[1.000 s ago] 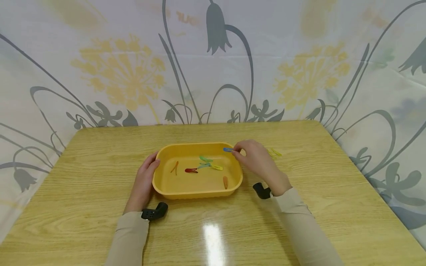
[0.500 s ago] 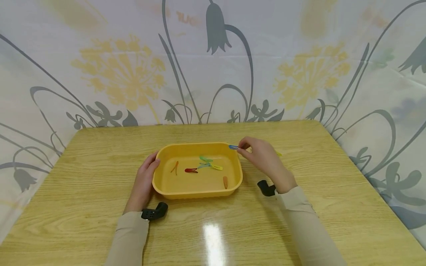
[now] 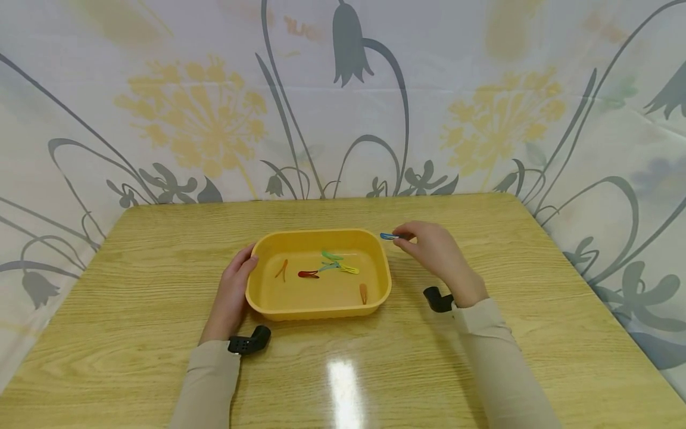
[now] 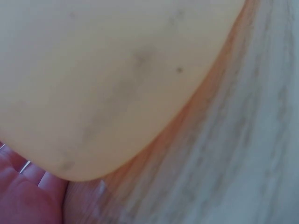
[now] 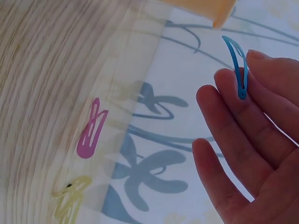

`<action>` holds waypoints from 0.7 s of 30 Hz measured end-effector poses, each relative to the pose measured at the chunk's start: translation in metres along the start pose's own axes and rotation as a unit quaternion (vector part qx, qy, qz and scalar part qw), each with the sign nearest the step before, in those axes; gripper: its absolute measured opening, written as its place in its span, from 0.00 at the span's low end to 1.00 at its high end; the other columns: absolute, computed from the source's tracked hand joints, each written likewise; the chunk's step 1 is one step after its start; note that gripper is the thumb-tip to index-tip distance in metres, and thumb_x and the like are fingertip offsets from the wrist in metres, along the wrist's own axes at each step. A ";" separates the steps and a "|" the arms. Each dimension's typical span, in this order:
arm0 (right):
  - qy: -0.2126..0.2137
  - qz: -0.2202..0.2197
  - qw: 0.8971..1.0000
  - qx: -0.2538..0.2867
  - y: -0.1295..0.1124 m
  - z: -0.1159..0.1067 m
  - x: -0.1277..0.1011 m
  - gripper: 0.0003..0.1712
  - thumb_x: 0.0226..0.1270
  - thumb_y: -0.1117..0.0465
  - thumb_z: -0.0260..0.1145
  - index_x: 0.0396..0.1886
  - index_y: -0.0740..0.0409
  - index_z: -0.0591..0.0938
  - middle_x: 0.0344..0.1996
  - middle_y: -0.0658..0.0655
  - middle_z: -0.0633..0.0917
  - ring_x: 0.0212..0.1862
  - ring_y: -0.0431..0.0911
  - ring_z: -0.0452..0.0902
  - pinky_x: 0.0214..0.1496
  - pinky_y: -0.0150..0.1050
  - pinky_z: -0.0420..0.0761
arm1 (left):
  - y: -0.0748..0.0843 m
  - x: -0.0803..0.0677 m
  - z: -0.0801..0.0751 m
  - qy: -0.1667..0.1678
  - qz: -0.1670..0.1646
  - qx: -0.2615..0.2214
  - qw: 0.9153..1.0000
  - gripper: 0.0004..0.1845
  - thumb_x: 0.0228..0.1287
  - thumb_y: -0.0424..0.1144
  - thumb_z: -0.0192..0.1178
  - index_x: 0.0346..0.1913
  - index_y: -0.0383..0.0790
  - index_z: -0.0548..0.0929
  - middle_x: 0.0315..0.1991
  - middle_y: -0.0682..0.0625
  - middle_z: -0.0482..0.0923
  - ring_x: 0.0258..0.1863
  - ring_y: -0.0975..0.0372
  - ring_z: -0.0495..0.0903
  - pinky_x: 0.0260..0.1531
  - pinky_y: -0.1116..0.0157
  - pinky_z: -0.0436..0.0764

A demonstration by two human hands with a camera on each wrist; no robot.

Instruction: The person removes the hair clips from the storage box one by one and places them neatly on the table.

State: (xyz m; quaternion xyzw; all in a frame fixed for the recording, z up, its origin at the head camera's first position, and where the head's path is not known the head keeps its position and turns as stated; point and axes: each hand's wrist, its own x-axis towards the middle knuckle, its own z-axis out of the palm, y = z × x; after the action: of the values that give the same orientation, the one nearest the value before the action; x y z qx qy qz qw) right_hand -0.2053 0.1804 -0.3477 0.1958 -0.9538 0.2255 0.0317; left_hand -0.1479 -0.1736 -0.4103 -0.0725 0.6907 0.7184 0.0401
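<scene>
The yellow tray (image 3: 268, 298) holds 6 hair clips; the right hand (image 3: 436, 253) pinches a blue hair clip (image 3: 387, 236) just beside it, while the left hand (image 3: 233, 292) lies relaxed against its side.

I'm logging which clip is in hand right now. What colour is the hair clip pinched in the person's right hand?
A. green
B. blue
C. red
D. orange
B: the right hand pinches a blue hair clip at its fingertips, just beyond the right rim of the yellow tray, where the red, orange and green clips lie.
</scene>
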 end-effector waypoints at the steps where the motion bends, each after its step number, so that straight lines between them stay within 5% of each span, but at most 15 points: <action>1: 0.000 0.002 1.000 0.001 0.001 -0.001 0.000 0.14 0.64 0.55 0.61 0.45 0.56 0.83 0.41 0.54 0.84 0.42 0.48 0.78 0.45 0.45 0.77 | 0.000 0.000 0.000 0.000 0.003 0.001 1.000 0.26 0.71 0.52 0.42 0.70 0.51 0.59 0.69 0.55 0.56 0.65 0.62 0.61 0.63 0.61 0.63; 21: 0.005 0.047 0.999 -0.009 0.035 -0.012 -0.004 0.12 0.64 0.55 0.61 0.42 0.57 0.81 0.36 0.56 0.84 0.35 0.48 0.77 0.36 0.42 0.75 | -0.001 0.000 0.000 0.005 0.010 0.016 1.000 0.28 0.70 0.53 0.43 0.70 0.50 0.59 0.69 0.54 0.56 0.65 0.62 0.61 0.63 0.60 0.62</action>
State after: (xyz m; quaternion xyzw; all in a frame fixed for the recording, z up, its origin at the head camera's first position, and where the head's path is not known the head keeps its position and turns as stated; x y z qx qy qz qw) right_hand -0.2151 0.2162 -0.3527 0.1491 -0.9638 0.2192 0.0276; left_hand -0.1479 -0.1738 -0.4114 -0.0689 0.7027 0.7075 0.0308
